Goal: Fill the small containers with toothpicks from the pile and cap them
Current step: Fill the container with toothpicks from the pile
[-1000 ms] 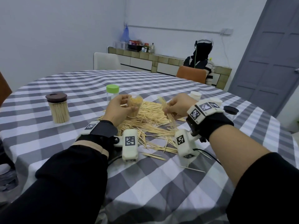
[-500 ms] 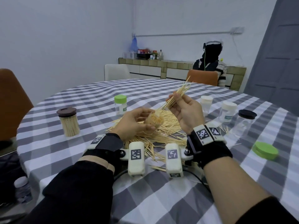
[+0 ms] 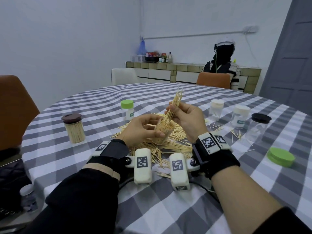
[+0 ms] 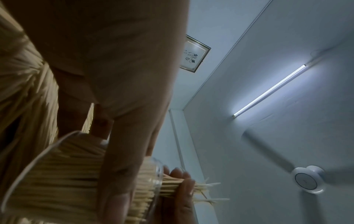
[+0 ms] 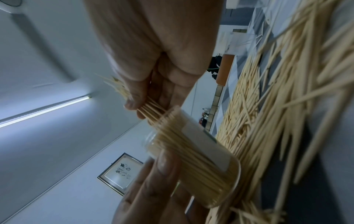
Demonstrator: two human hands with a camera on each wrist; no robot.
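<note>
- The right hand (image 3: 186,119) pinches a bundle of toothpicks (image 3: 173,105) between thumb and fingers; the lower tips sit in the mouth of the jar, the upper ends fan out above the hand.
- The left hand (image 3: 141,129) wraps around a small clear jar (image 3: 163,132), holding it tilted over the toothpick pile (image 3: 175,141). The jar looks nearly full and has no cap on.
- To seat this bundle well, I judge the jar's tilt should match the bundle's line, so the sticks slide along those already packed rather than jam across the mouth.
- A looser pinch and a slight shake should let the tips settle; any stick standing proud would block the cap.
- A loose green lid (image 3: 281,157) lies on the checked tablecloth (image 3: 168,208) to the right, probably this jar's cap.
- Around the pile stand a filled brown-lidded jar (image 3: 74,128), a green-capped jar (image 3: 127,110), two white-capped jars (image 3: 217,109) and a black-lidded jar (image 3: 258,127).
</note>
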